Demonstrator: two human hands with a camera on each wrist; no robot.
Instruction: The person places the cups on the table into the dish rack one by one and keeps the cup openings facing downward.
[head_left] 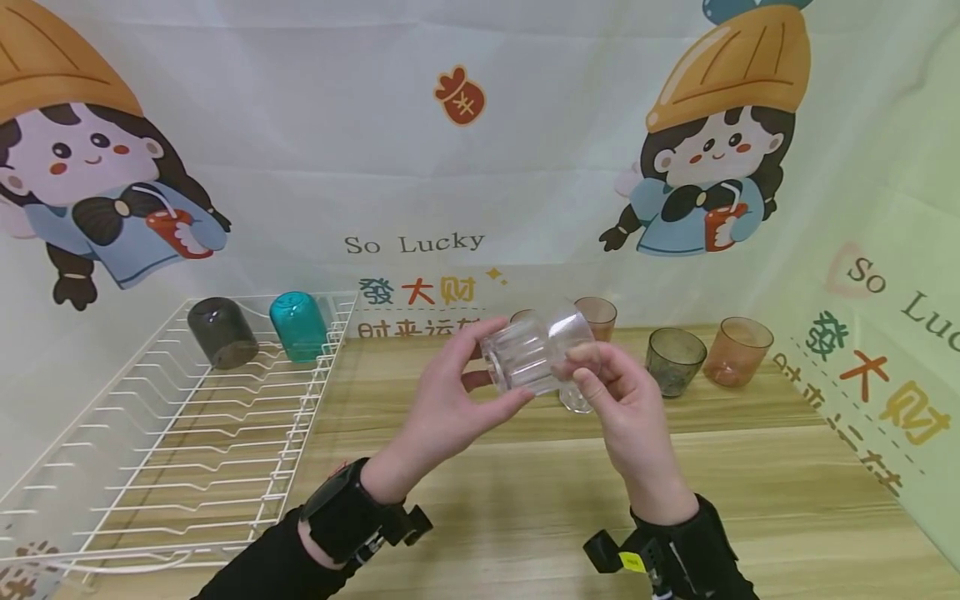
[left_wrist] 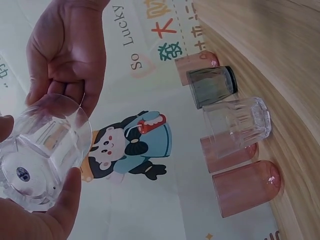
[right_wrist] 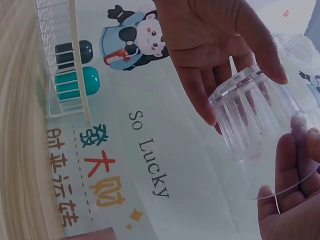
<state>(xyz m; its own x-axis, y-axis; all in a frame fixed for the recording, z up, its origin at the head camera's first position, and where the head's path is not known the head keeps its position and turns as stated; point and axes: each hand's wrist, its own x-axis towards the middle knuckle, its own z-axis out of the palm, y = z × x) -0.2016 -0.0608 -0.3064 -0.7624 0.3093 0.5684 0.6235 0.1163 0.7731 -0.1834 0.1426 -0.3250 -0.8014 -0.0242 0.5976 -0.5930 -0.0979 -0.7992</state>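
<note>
A clear drinking glass with a faceted lower half is held in the air, tilted on its side. Fingers and thumb of my left hand grip it around the base end. At the other end, my right hand pinches the rim between thumb and fingers. A round dark mark shows on the bottom of the glass in the left wrist view. Behind the hands stands another clear glass, mostly hidden in the head view.
At the back right stand a smoky grey-green glass and a pink glass, with more pink glasses behind the hands. To the left, a white wire rack holds an upturned dark glass and an upturned teal glass. A printed cloth hangs behind.
</note>
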